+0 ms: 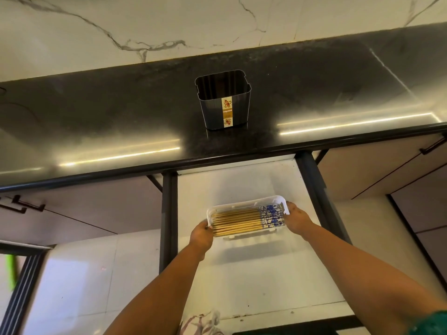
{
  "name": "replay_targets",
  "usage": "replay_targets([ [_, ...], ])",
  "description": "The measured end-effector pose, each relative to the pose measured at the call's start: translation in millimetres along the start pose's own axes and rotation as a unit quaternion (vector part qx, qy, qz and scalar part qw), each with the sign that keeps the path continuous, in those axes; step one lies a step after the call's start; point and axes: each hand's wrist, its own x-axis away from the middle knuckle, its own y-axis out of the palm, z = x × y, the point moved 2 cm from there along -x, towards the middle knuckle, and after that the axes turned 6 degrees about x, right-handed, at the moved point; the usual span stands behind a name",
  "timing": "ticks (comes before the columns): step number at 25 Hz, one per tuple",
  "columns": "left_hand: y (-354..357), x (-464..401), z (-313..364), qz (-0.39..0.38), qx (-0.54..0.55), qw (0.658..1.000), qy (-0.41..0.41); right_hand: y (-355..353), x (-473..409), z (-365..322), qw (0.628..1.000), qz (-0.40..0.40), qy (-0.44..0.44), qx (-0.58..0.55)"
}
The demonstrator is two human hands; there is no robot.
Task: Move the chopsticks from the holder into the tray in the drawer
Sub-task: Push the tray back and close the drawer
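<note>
Both hands grip white rectangular plastic tray (pixel 246 204) inside open white-floored drawer (pixel 242 182), at 6 o'clock of frame. Left hand (pixel 202 234) fingers clamped on tray's 9 o'clock end; right hand (pixel 297 218) fingers clamped on its 3 o'clock end. Wooden chopsticks with blue-white patterned tops (pixel 246 220) lie side by side in tray. Dark square holder with gold label (pixel 223 101) upright on black polished surface (pixel 96 117), 12 o'clock of tray

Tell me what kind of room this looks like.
Most likely a home kitchen: a dark stone countertop against a marble-look wall, an open drawer beneath it, and a tray of chopsticks inside.
</note>
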Motion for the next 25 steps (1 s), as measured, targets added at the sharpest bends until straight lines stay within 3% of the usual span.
replay_targets([
  [5,-2,26,10,0.072,-0.071,0.991,0.090,5,32,11,0.997,0.075,-0.018,0.029],
  [9,7,65,4,0.032,-0.169,0.958,0.230,16,71,10,0.988,0.111,-0.044,0.102],
  [13,13,115,-19,-0.008,-0.205,0.933,0.297,33,117,10,0.968,0.132,-0.097,0.192],
  [20,43,214,-88,0.088,-0.300,0.844,0.436,63,228,56,0.933,0.212,-0.236,0.171],
  [23,54,241,-133,0.123,-0.377,0.805,0.442,82,265,107,0.921,0.176,-0.241,0.251],
  [25,56,245,-170,0.099,-0.460,0.790,0.393,91,277,129,0.909,0.149,-0.239,0.308],
])
